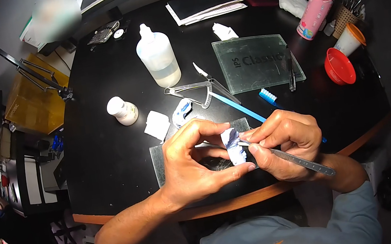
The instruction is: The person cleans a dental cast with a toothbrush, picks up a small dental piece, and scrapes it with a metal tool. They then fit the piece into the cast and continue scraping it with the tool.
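Observation:
Between the thumb and fingers of my left hand (187,164) is a small white-and-bluish dental cast (234,151), held upright near the table's front edge. My right hand (286,140) pinches a scalpel (305,161) by its flat metal handle with ruler marks. Its working end is at the cast's right side, partly hidden by my fingers. Under my hands lies a clear glass plate (160,161). Just beyond my left hand sit another cast with blue marks (182,112) and a folded white pad (157,124). A metal caliper (189,88) rests behind them.
Farther back stand a squeeze bottle (158,58) and a small white jar (122,111). A glass slab (259,67) and a blue toothbrush (269,97) lie to the right. Beyond are a red bowl (339,67), a pink bottle (317,7) and a black notebook (204,4).

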A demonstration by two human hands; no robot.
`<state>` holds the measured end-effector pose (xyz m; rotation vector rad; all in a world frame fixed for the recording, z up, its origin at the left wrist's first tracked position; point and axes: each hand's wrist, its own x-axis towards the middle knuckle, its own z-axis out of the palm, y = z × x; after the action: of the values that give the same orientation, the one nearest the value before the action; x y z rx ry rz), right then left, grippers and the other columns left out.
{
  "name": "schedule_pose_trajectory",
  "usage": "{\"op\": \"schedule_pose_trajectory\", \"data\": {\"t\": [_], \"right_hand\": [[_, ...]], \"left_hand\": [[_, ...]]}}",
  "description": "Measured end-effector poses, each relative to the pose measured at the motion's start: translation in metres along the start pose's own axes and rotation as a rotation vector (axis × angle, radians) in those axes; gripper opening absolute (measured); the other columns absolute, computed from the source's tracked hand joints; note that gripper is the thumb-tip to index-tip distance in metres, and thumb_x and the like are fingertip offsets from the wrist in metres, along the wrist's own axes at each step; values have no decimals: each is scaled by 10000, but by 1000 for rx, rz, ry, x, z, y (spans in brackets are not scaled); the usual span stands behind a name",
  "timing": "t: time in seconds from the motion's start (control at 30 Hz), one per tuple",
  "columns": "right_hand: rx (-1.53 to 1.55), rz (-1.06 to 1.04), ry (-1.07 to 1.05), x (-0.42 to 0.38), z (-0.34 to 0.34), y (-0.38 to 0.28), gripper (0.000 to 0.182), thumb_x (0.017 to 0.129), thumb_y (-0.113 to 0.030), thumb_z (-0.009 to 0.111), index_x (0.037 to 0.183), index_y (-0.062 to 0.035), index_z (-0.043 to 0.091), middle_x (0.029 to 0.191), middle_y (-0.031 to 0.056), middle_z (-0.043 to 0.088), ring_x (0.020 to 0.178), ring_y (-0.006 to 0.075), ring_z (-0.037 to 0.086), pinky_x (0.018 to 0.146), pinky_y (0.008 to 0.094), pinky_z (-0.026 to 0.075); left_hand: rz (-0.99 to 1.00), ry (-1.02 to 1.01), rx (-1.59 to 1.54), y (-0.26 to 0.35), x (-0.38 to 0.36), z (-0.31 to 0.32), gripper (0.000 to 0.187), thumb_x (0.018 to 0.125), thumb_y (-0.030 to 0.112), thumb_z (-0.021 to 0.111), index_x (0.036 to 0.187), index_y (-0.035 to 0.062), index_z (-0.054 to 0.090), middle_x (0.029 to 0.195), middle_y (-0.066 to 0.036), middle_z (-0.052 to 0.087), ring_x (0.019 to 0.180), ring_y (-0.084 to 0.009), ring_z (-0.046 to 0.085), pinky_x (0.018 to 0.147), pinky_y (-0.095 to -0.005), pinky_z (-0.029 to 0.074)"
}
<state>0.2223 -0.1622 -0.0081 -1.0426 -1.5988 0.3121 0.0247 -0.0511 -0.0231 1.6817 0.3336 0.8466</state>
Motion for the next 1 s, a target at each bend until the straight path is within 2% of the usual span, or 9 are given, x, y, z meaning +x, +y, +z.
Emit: {"op": "schedule_pose_trajectory", "data": {"t": [0.1, 0.2, 0.6, 0.8, 1.0], "right_hand": [[0, 1, 14, -1, 1, 1, 186, 826, 72, 814, 814, 16, 638, 887, 184, 750, 869, 257, 813, 734, 315, 666], [-11, -4, -22, 1, 0, -2, 205, 862, 84, 785, 815, 7, 601, 880, 217, 739, 871, 282, 808, 788, 365, 688], [14, 3, -26, 1, 0, -1, 224, 855, 89, 786, 783, 1, 593, 863, 214, 743, 857, 270, 808, 789, 360, 686], [36, 54, -24, 0, 1, -1, 241, 848, 78, 786, 759, -12, 581, 844, 204, 747, 855, 267, 809, 783, 369, 687], [55, 62, -18, 0, 1, -1, 225, 834, 80, 783, 743, -7, 596, 831, 209, 754, 845, 270, 809, 794, 384, 690]], "left_hand": [[21, 13, 15, -1, 0, 1, 566, 689, 92, 1021, 1118, -75, 693, 1078, -123, 694, 992, -181, 762, 784, -291, 709], [41, 14, 23, -1, 0, 0, 563, 688, 99, 1023, 1108, -73, 691, 1060, -116, 689, 980, -179, 765, 779, -290, 709], [93, 1, 138, 4, 1, 0, 541, 692, 105, 1021, 1089, -75, 700, 1029, -98, 672, 932, -171, 766, 774, -291, 713], [226, 26, 253, -3, -2, 0, 511, 700, 128, 1015, 1084, -46, 725, 957, -104, 687, 856, -178, 764, 712, -290, 700], [257, 34, 303, -3, -1, 1, 512, 689, 131, 1017, 1078, -40, 731, 927, -106, 692, 826, -175, 759, 687, -286, 692]]}}
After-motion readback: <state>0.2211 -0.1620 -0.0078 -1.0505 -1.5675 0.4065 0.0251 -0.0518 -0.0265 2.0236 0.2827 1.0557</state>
